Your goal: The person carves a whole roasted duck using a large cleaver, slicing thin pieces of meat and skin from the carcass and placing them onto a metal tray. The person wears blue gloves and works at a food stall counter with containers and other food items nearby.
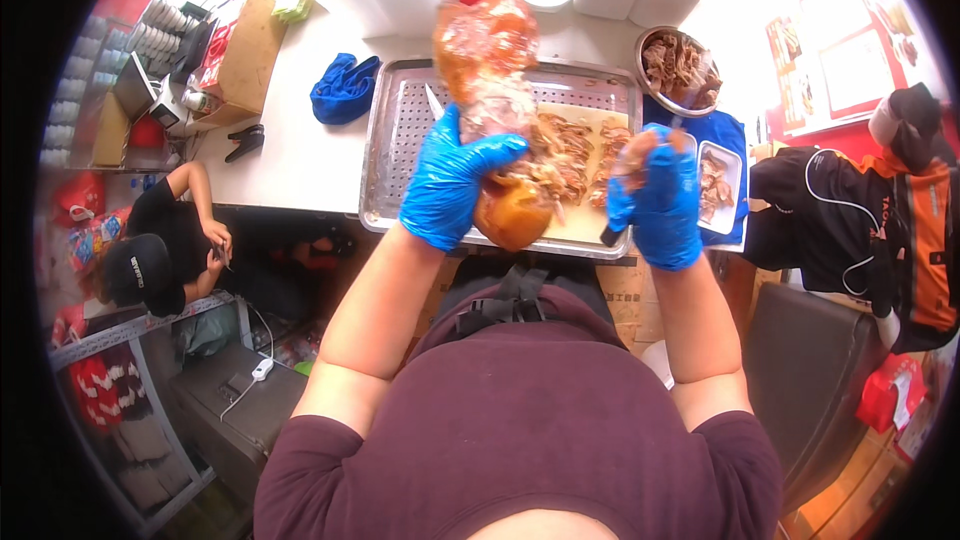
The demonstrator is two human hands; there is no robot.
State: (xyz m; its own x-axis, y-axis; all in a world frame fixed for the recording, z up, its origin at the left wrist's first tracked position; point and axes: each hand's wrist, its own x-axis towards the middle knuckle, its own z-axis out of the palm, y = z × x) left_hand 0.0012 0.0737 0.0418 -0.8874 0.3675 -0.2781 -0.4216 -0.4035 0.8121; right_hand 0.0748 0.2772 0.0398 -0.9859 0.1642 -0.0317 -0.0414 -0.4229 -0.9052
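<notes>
Shelves [75,90] stacked with white items stand at the far left, and below them 1 seated person in a black cap [138,268] holds both hands together. Next come a cardboard box [248,55] on the white table [290,155], a small black thing [245,143] near its edge, and a bunched blue cloth [345,90] just beside the metal tray [378,175].

Over the tray, the left hand [450,180], in a blue glove, is clamped around the middle of a big browned piece of meat [492,50], which is held upright above the cutting board [590,227]. Behind it, chopped meat [567,155] lies in rows on the board.

The right hand [665,202], also in a blue glove and well apart from the left, is curled and blurred; a brownish patch shows at the fingers and a dark stub at the lower side, but I cannot tell what it grips.

Beyond it sit a round metal bowl [643,78] of meat and a white dish [734,202] with small pieces. Farther right are a dark chair [825,370] and 1 black-and-orange jacket [930,250].
</notes>
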